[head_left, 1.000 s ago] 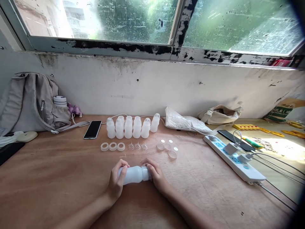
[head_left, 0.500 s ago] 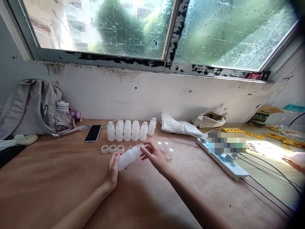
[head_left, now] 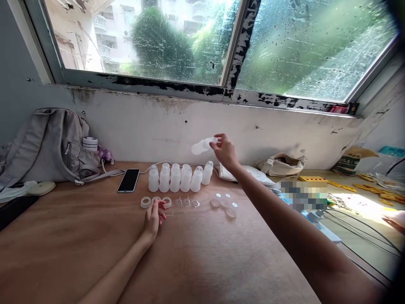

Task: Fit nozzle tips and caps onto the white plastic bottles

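High in front of the wall, my right hand (head_left: 224, 148) is closed on the top of a frosted baby bottle (head_left: 202, 145), which tilts with its base toward the left. My left hand (head_left: 154, 217) hovers over or rests by the white bottle rings (head_left: 146, 202), fingers loosely apart, holding nothing I can see; it partly hides the middle ring. To its right lie three clear bottle nipples (head_left: 187, 202). Farther right are three clear domed caps (head_left: 230, 211) with white dots. Behind them several frosted bottles (head_left: 175, 178) stand in a row, the rightmost slightly leaning.
Left of the bottles lies a phone (head_left: 128, 180), with a grey backpack (head_left: 53, 147) beyond it. Behind my right forearm are a white padded package (head_left: 256, 174), a beige pouch (head_left: 281, 164) and a power strip (head_left: 329, 234) with cables. Another person's hand (head_left: 395, 219) shows at the far right.
My left hand has let go of the baby bottle and moved back beside the rings. My right hand has lifted the bottle up and away, above the row. The view has shifted slightly.
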Available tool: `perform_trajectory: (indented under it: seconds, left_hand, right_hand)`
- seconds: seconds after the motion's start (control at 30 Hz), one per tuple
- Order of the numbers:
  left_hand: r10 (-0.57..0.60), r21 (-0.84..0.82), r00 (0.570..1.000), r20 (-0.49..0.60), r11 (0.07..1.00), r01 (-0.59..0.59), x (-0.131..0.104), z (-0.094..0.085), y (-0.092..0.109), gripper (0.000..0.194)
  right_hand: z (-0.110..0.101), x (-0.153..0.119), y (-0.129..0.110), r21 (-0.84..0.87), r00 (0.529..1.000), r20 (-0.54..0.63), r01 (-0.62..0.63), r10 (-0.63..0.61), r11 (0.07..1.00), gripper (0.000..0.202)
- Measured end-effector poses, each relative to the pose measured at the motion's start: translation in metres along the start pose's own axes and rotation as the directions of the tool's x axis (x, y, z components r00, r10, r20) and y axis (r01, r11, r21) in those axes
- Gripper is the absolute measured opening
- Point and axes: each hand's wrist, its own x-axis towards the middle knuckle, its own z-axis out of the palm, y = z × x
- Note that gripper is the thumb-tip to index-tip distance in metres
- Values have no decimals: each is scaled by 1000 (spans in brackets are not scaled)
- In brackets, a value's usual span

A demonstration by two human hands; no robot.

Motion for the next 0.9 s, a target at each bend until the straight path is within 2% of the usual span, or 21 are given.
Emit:
perform_trajectory:
  seconds: [0.1,0.17,0.23,0.33,0.47,0.53,0.63,0.9]
  left_hand:
    - [186,268,981,58,944,-194,2,-5,0,36]
    - [322,475,935,150,806,-354,3,-9,0,31]
    - [404,627,879,253,624,-467,5,-12,-2,26]
    - [440,744,820,365,392,-541,7,-13,-8,22]
    - [426,810,796,430,208,-549,9,-13,-18,32]
    - [403,818,797,450,171,-549,9,-13,-21,33]
    - [384,818,799,463,162,-552,10,-14,-23,32]
    - [381,787,784,490,191,-586,8,-13,-17,24]
  right_hand:
    - [29,5,19,-213,980,176,-57,96,975,31]
    - [43,5,30,-264,962,235,-74,139,962,31]
    - [54,5,36,-286,944,282,-85,169,955,30]
    - [64,7,38,-323,906,363,-96,217,942,30]
    - [71,9,37,-360,854,440,-113,276,926,29]
    - [74,9,38,-372,831,467,-125,302,920,27]
    - [75,7,40,-380,806,490,-146,332,914,26]
    - [75,6,43,-378,789,507,-158,347,912,28]
